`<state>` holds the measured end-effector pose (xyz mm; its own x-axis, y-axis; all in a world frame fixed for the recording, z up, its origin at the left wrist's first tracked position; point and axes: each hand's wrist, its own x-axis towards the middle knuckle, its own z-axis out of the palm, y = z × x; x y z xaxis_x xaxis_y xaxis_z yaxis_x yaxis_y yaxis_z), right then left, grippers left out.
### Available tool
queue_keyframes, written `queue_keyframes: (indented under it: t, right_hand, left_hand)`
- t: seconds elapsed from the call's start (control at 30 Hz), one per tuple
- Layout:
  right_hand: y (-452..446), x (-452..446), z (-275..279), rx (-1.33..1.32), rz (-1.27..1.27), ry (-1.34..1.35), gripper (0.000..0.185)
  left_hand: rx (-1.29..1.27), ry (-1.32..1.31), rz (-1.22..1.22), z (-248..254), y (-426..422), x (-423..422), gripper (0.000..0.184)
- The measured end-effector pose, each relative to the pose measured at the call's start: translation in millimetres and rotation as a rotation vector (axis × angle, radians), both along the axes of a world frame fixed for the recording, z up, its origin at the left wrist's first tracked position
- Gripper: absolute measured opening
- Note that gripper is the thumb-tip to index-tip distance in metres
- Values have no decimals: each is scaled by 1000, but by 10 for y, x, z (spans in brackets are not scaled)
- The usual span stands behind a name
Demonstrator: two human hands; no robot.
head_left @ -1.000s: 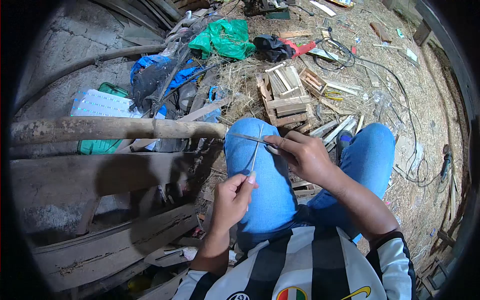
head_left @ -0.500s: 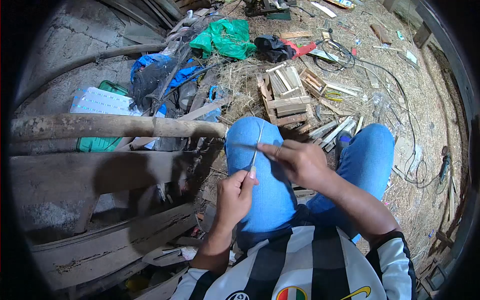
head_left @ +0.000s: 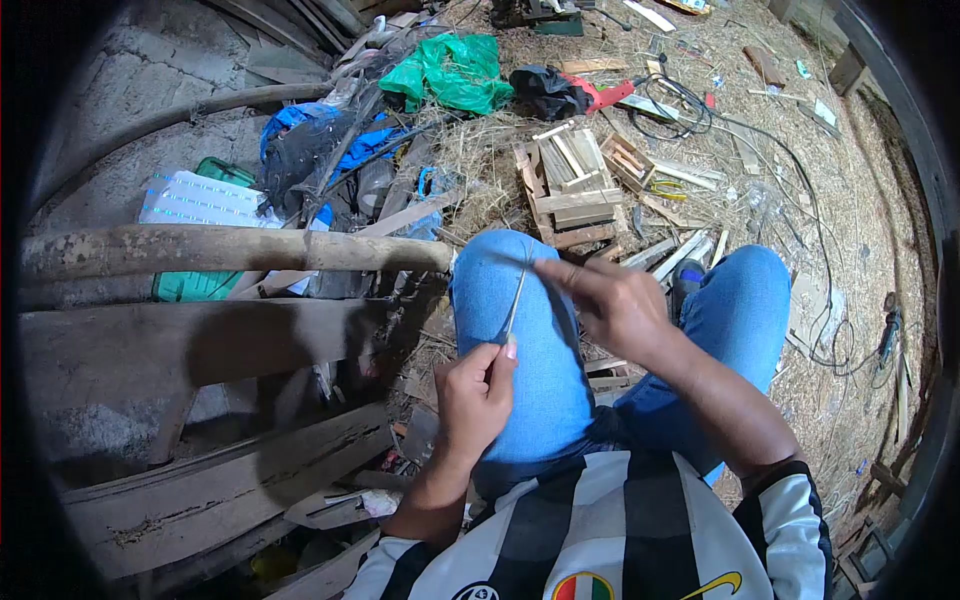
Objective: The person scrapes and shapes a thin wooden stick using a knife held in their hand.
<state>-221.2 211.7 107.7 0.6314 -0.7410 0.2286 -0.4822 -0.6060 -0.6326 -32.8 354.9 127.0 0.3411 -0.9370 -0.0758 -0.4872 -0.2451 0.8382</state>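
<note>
My left hand (head_left: 474, 395) pinches the lower end of a thin strip (head_left: 518, 298), which points up and slightly right over my left knee. My right hand (head_left: 612, 302) is closed on a dark flat blade (head_left: 506, 258), blurred by motion, which crosses the strip near its upper end. The blade's handle end is hidden in the fingers. Beneath both hands is the blue denim of my left thigh (head_left: 530, 400).
A bamboo pole (head_left: 230, 250) ends beside my left knee, above wooden planks (head_left: 120, 345). Ahead lie a small wooden crate (head_left: 575, 190), a green plastic bag (head_left: 450, 75), a red tool (head_left: 607, 96) and black cable (head_left: 800, 170).
The blade in my right hand has moved from across the strip's middle up toward its far end. My left hand keeps its pinch, nearly in place.
</note>
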Motion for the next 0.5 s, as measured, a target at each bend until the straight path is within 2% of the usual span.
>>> queue_keyframes:
  t: [0.1, 0.17, 0.23, 0.4, 0.5]
  right_hand:
    - [227, 13, 104, -15, 107, 96, 57]
    - [160, -6, 82, -27, 107, 108, 61]
    - [-4, -22, -16, -26, -44, 52, 63]
    - [101, -42, 106, -83, 58, 85, 56]
    - [14, -33, 13, -49, 4, 47, 56]
  left_hand:
    - [-52, -29, 2, -28, -20, -20, 29]
    - [-44, -70, -8, 48, -49, -42, 25]
    - [-35, -117, -17, 111, -56, -59, 22]
    - [-98, -208, -51, 98, -67, -53, 22]
    - [-96, -237, -62, 84, -59, -42, 22]
